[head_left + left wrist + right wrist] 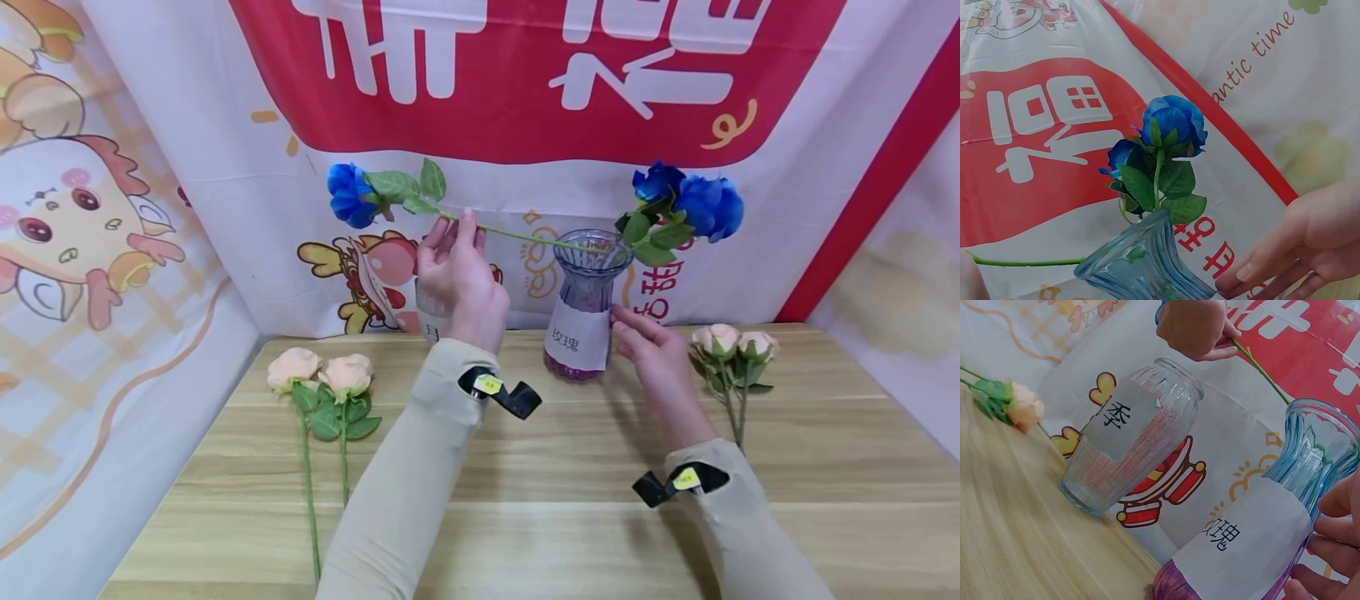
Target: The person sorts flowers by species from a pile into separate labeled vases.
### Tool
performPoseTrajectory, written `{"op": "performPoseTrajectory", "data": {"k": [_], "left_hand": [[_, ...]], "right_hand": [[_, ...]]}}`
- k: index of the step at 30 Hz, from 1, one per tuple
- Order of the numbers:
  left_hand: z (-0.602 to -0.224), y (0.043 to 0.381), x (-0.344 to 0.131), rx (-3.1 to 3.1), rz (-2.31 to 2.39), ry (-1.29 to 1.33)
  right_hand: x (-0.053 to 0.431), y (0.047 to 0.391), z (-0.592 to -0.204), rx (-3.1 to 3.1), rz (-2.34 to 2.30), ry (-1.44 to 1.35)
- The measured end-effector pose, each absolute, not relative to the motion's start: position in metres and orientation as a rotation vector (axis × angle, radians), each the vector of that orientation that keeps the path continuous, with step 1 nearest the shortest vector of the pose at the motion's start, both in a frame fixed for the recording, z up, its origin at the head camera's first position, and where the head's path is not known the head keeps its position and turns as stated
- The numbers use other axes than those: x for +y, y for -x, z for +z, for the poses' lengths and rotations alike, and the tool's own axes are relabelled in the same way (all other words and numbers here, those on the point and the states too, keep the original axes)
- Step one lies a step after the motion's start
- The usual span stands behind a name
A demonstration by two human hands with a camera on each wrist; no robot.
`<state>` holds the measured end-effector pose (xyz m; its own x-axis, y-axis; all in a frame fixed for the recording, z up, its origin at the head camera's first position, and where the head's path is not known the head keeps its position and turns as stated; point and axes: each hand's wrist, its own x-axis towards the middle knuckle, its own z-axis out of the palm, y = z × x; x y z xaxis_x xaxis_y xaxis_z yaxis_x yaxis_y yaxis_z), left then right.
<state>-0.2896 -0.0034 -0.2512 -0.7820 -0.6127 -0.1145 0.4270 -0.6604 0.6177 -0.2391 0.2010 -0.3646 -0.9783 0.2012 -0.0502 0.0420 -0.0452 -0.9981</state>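
Observation:
My left hand (465,271) pinches the green stem (517,235) of a blue rose (351,196), which lies nearly level with its bloom to the left. The stem's cut end meets the mouth of a bluish glass vase (588,287) with a purple base and a white paper label. Whether that end is inside the rim, I cannot tell. Two blue roses (1172,125) stand in this vase, leaning right. Fingers of my right hand (660,358) touch the vase's right side without wrapping round it.
A clear ribbed vase (1166,406) with a paper label stands behind my left hand. Two pale peach roses (347,375) lie on the wooden table (525,500) at left, and another peach pair (716,340) at right. A printed cloth (510,183) hangs behind.

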Motion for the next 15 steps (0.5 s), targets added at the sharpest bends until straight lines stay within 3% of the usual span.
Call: {"op": "performPoseTrajectory", "data": {"k": [15], "left_hand": [[-0.24,0.308,0.012,-0.722,-2.326,-0.387]], "right_hand": [[0.203,0.239,-0.364,-2.105,2.177,0.259]]}}
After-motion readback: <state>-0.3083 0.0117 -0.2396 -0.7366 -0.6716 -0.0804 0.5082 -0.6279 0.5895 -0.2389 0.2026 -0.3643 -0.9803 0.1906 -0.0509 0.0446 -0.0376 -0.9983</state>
